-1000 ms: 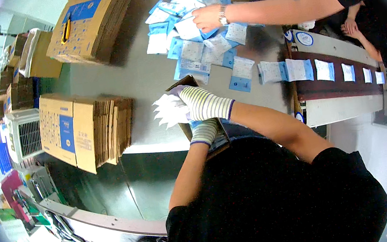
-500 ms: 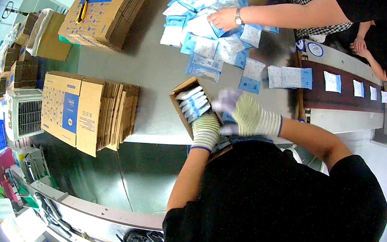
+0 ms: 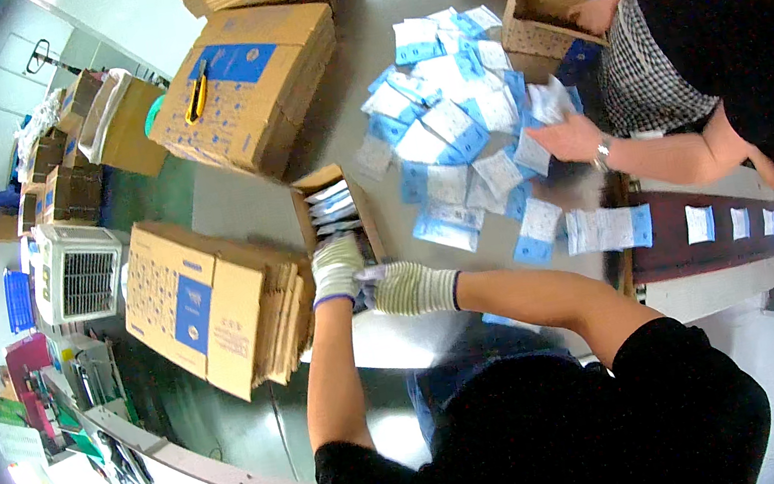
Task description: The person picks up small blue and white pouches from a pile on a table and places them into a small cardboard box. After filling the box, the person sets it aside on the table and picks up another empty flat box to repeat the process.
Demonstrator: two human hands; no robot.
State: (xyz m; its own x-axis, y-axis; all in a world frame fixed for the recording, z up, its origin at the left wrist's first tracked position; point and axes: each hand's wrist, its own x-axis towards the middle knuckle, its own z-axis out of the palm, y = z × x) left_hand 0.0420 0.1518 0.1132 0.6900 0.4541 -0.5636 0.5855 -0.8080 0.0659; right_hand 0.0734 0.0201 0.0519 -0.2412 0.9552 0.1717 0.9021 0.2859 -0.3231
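Note:
A small open cardboard box [image 3: 365,213] stands on the metal table before me, with a row of white and blue packets [image 3: 333,208] upright in its far part. My left hand [image 3: 338,268], in a striped knit glove, is closed at the near end of the box, fingers reaching inside; what they grip is hidden. Beside it, my right hand [image 3: 411,287], gloved alike, has its fingers curled at the box's near right edge. Right of the box spreads a loose pile of white and blue packets [image 3: 455,130]. Neither hand touches the pile.
Flattened cartons [image 3: 200,307] stand left of the box; another carton stack [image 3: 254,75] behind bears a yellow utility knife [image 3: 197,95]. At right, a co-worker's hand [image 3: 573,139] holds a packet near an open box [image 3: 541,30]. A conveyor [image 3: 669,233] carries spaced packets.
The box has moved left across the table, nearer the flattened cartons. My right hand has come in beside my left. The co-worker's hand has shifted to the pile's right side with a packet.

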